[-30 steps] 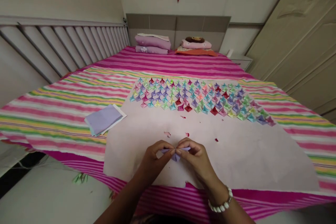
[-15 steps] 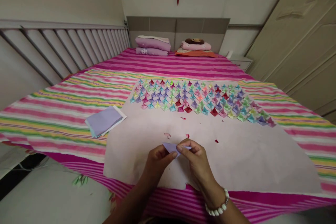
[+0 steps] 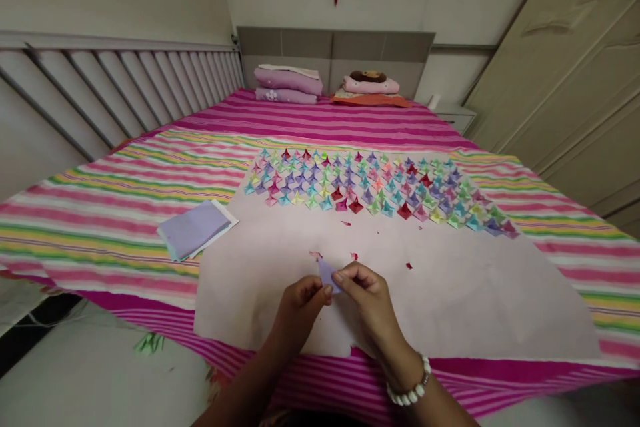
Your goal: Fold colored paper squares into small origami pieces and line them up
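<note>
Between my hands is a folded piece of lilac paper (image 3: pixel 327 273), its pointed corner tilted up and away from me. My right hand (image 3: pixel 367 287) pinches its right side between thumb and fingers. At the lower left corner, my left hand (image 3: pixel 303 300) has thumb and forefinger closed on the paper's edge. Both hands hover over a large pale sheet (image 3: pixel 260 253). Beyond them, rows of small folded paper pieces (image 3: pixel 367 197) in many colours stand on the sheet's far part. Small red paper scraps (image 3: pixel 355 256) lie just past my fingers.
To the left, a stack of lilac, white and light blue paper sheets (image 3: pixel 195 228) lies on the striped bedspread (image 3: pixel 100 213). Folded bedding (image 3: pixel 289 83) and a pink pile (image 3: pixel 371 87) rest by the headboard (image 3: pixel 285 43). A railing (image 3: pixel 125 80) runs along the left.
The lilac paper has been turned in my fingers, so its point now faces upward instead of left. My left hand has shifted its grip to the lower corner. The view has moved slightly.
</note>
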{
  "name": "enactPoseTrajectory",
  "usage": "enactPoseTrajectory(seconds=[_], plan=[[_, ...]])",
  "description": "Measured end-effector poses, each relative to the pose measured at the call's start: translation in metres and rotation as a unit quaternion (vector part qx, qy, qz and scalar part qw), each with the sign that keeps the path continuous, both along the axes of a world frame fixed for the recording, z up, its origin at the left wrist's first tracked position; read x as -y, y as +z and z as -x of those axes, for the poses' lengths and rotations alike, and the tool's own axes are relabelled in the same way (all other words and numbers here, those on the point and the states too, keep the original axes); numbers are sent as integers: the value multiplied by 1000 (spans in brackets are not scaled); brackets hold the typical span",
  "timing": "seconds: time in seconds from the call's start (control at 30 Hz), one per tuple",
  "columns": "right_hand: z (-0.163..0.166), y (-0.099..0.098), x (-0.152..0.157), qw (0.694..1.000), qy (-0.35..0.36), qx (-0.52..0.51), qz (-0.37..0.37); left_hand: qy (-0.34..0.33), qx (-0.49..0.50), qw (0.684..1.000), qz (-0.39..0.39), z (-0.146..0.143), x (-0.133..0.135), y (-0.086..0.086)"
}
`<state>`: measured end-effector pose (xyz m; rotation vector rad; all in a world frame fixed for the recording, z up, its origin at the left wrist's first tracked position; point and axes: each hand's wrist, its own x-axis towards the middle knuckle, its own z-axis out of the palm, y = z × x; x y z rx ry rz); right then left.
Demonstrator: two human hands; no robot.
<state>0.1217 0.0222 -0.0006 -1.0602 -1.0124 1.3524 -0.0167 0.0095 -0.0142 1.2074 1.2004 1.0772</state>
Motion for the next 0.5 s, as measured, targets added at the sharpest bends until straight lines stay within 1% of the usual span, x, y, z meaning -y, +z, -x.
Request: enactPoseTrajectory(seconds=[0.1,0.17,0.23,0.37,0.43,0.5], plan=[[1,0,2,999,-38,-15,11,24,2,1000,13,2,-2,1],[1,-1,2,999,-47,-17,18,18,2,1000,11,5,-4,4],[-1,-1,2,999,-28,-21,27,-3,-16,1000,-2,10,-5,6],[-5,-1,-3,997,41,-36,57,-53,-86,995,-23,19,-3,12],[-7,2,-6,997,42,-37,61,-81,-103,991,-22,21,-1,15],[-6,5,-9,998,21,-32,59,-105,-106,989,-17,22,0,18]])
